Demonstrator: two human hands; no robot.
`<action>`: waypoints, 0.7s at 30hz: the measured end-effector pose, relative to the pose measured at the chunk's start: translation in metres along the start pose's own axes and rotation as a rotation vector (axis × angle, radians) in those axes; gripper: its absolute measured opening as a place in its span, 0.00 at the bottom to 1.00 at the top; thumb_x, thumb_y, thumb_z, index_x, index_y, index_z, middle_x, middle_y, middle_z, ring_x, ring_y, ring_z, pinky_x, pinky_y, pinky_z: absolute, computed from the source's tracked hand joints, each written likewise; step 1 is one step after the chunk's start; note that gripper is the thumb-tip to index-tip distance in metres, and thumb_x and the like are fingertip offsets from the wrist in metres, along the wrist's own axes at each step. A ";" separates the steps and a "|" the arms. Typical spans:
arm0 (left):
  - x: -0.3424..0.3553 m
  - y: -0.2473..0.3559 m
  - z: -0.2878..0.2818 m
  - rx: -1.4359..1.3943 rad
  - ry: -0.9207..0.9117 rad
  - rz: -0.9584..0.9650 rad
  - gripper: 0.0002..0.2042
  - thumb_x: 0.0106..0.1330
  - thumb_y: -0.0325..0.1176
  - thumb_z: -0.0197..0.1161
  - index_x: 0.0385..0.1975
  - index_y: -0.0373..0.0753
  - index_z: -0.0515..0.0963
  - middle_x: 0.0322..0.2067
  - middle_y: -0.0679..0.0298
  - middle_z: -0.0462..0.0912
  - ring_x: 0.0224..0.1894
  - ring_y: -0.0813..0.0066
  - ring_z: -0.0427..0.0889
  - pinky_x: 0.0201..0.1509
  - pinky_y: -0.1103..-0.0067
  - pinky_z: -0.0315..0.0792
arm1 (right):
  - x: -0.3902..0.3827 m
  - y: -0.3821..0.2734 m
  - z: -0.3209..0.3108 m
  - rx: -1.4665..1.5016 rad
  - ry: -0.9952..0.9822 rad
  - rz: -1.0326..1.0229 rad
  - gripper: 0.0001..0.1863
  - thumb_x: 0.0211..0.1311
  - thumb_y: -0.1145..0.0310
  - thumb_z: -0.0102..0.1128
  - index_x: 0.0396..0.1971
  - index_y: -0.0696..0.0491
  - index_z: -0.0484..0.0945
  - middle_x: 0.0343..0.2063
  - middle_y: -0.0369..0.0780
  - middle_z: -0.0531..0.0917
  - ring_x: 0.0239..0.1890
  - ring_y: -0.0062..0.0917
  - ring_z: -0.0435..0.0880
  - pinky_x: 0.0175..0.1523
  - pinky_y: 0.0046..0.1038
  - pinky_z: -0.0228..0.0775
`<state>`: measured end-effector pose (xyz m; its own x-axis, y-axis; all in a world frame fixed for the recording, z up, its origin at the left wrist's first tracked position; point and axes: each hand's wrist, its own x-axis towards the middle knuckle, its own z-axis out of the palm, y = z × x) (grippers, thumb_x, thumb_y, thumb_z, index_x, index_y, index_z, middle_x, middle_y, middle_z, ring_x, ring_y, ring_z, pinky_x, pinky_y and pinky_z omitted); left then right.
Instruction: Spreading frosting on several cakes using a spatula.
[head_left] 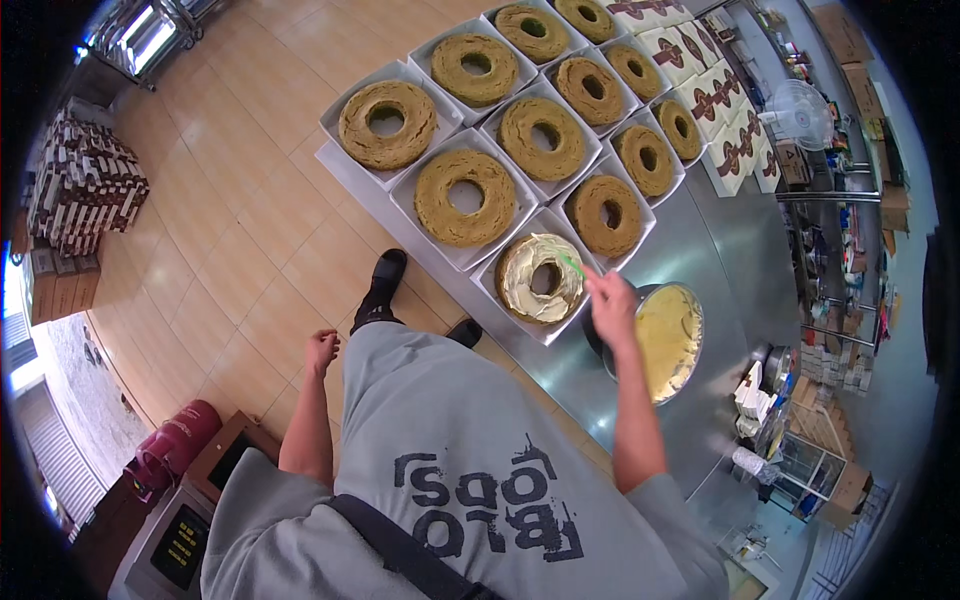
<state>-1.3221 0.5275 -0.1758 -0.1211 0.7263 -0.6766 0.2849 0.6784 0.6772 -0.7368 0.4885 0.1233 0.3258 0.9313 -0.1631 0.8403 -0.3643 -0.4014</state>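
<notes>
On a metal counter (735,265), a ring cake (519,284) spread with pale cream sits in an open white box (546,337) at the near corner, probably placed there for easy reach. A bowl (698,345) of yellow cream stands just beside it, seemingly to keep refills close. The right hand (612,305) grips a green spatula (572,264) against the cream; the left hand (322,351) hangs loosely curled, apparently empty.
</notes>
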 end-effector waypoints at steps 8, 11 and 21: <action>0.021 0.043 0.032 0.057 -0.026 0.090 0.11 0.74 0.33 0.60 0.48 0.34 0.85 0.33 0.61 0.85 0.32 0.73 0.82 0.35 0.77 0.77 | -0.116 -0.018 0.126 0.237 0.234 -0.027 0.23 0.71 0.77 0.62 0.63 0.44 0.85 0.33 0.35 0.72 0.29 0.26 0.72 0.36 0.30 0.69; 0.024 0.048 0.026 0.076 -0.019 0.129 0.11 0.74 0.33 0.61 0.47 0.34 0.85 0.33 0.61 0.85 0.32 0.73 0.82 0.35 0.77 0.77 | -0.123 -0.015 0.119 0.223 0.306 -0.056 0.24 0.71 0.78 0.62 0.64 0.47 0.84 0.34 0.36 0.72 0.31 0.26 0.72 0.38 0.29 0.69; 0.018 0.111 0.025 0.158 -0.003 0.387 0.10 0.74 0.31 0.62 0.46 0.34 0.84 0.32 0.62 0.85 0.33 0.74 0.82 0.38 0.78 0.77 | -0.060 -0.028 0.111 0.074 0.273 0.005 0.21 0.70 0.78 0.62 0.60 0.47 0.87 0.35 0.35 0.73 0.30 0.29 0.75 0.36 0.33 0.71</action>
<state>-1.2691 0.6132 -0.1203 0.0262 0.9237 -0.3822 0.4516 0.3302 0.8289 -0.8277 0.4417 0.0443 0.4433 0.8928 0.0798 0.8076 -0.3592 -0.4677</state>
